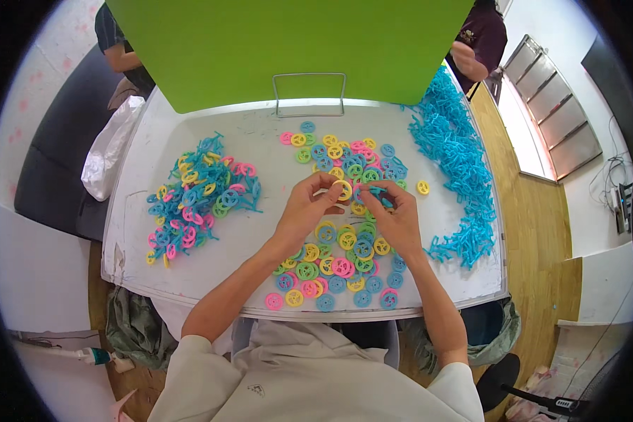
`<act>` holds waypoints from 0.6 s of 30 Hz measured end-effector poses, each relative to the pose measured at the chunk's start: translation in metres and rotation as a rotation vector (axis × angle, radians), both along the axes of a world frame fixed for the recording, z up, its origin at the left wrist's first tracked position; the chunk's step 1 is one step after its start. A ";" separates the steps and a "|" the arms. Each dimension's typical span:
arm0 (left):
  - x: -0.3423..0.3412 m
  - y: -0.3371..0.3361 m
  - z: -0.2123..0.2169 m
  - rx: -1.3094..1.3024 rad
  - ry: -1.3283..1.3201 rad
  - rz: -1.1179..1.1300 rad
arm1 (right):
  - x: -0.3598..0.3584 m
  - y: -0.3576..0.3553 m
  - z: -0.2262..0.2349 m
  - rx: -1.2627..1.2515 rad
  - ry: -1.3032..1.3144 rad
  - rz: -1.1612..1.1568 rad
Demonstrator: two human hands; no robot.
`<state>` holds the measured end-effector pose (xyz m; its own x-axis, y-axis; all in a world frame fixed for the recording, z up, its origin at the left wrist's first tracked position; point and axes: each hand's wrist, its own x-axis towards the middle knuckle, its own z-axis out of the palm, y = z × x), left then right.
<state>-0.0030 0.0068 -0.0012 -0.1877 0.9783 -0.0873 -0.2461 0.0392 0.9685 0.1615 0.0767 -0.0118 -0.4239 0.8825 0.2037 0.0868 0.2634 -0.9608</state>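
My left hand [304, 214] pinches a small yellow plastic wheel [342, 190] between thumb and fingers above the middle of the table. Close beside it, my right hand [399, 221] is closed on a blue plastic stick piece [377, 191]; the fingers partly cover it. Under and around both hands lie loose spoked wheels [342, 267] in pink, yellow, green and blue. To the left is a heap of wheels with blue sticks [200, 193] tangled among them. Along the right edge stretches a long pile of blue sticks [454, 141].
A green board [288, 49] stands across the far side of the white table [250, 141], with a wire handle [309, 114] low on it. Behind the board another person's arm [123, 62] shows at left and a hand [469, 62] at right. A white plastic bag [112, 148] hangs by the left edge.
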 end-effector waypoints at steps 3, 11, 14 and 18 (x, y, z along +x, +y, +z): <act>0.002 0.000 -0.006 -0.025 -0.050 -0.058 | 0.004 -0.001 0.003 0.082 -0.092 0.059; 0.002 -0.001 -0.004 -0.083 -0.069 -0.125 | 0.002 -0.002 -0.003 0.023 -0.072 0.096; 0.006 -0.002 -0.002 -0.040 -0.063 -0.075 | 0.003 0.001 -0.003 -0.051 -0.053 0.111; 0.006 -0.001 -0.006 -0.028 -0.021 -0.046 | 0.004 0.001 -0.002 -0.082 -0.042 0.159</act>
<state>0.0028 0.0059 -0.0073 -0.1401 0.9831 -0.1179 -0.2633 0.0778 0.9616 0.1658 0.0772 -0.0133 -0.5657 0.8168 0.1135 0.0907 0.1984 -0.9759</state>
